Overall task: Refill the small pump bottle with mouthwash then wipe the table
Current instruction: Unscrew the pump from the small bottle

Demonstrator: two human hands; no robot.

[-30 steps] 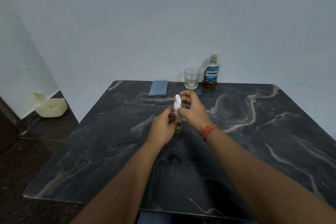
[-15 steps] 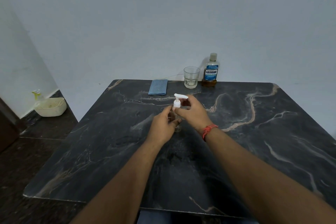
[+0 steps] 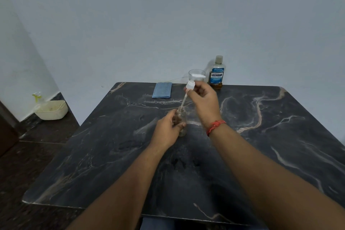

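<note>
A small clear pump bottle (image 3: pixel 182 115) stands on the dark marble table (image 3: pixel 261 136), gripped around its body by my left hand (image 3: pixel 167 130). My right hand (image 3: pixel 204 101) pinches the white pump head (image 3: pixel 191 84) lifted above the bottle; its thin dip tube (image 3: pixel 183 101) still reaches down into the bottle's neck. A mouthwash bottle (image 3: pixel 216 73) with a blue label and amber liquid low in it stands at the table's far edge. A folded blue cloth (image 3: pixel 162 90) lies at the far edge, left of centre.
An empty drinking glass (image 3: pixel 196 73) stands just left of the mouthwash bottle, partly behind the pump head. On the floor at left sits a cream plastic basket (image 3: pixel 53 111) with a spray bottle (image 3: pixel 38 100) behind it. A pale wall runs behind the table.
My right hand has raised the pump head off the bottle, drawing the dip tube up out of the neck. My left hand keeps its hold on the bottle.
</note>
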